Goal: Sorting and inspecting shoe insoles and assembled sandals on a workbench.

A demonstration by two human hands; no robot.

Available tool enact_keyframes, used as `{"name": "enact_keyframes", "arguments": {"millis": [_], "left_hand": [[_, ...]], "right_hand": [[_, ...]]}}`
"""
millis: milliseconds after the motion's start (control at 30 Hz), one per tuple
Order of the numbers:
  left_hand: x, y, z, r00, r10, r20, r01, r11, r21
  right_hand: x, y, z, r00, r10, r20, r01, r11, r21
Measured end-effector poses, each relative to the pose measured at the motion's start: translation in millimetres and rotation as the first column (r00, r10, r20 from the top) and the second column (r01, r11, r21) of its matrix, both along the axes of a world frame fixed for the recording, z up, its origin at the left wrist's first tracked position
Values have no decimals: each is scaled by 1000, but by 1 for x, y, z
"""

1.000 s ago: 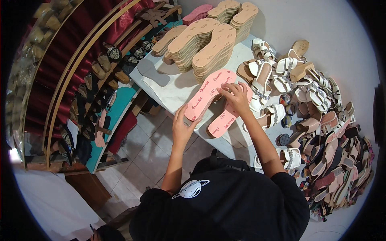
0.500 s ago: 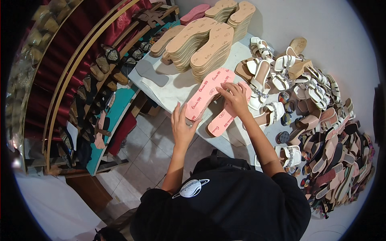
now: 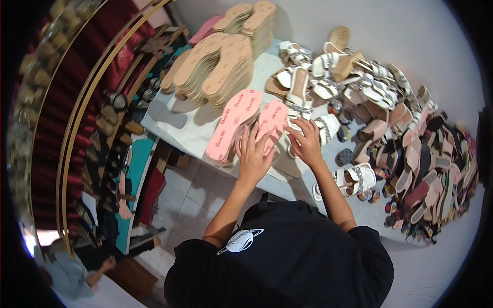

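While both hands rest on the pink insoles, the step in hand looks like squaring them into a pair on the white bench (image 3: 177,128). The left hand (image 3: 254,156) lies flat, fingers spread, on the near end of the shorter pink insole (image 3: 271,123); the longer pink insole stack (image 3: 233,123) lies just beside it. The right hand (image 3: 306,141) is open too, its grip closed on nothing, fingertips at the insole's right edge near a white strappy sandal (image 3: 299,97). Next would likely call for sliding the edges flush.
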State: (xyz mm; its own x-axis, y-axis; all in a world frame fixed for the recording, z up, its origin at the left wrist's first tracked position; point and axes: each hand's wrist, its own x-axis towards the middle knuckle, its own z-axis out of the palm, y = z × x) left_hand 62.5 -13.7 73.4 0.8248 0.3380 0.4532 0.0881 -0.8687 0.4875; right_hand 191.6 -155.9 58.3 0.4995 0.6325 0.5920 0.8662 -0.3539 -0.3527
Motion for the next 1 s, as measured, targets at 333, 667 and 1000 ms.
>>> {"name": "enact_keyframes", "arguments": {"millis": [333, 667, 1000], "left_hand": [[66, -104, 5, 890, -456, -17, 456, 890, -21], [124, -238, 13, 684, -728, 33, 729, 685, 5], [179, -379, 30, 534, -837, 122, 840, 541, 39]], "right_hand": [[-15, -135, 8, 924, -381, -44, 382, 924, 31], [-29, -278, 16, 753, -658, -33, 658, 752, 21], [-15, -406, 51, 686, -724, 76, 724, 689, 27]]}}
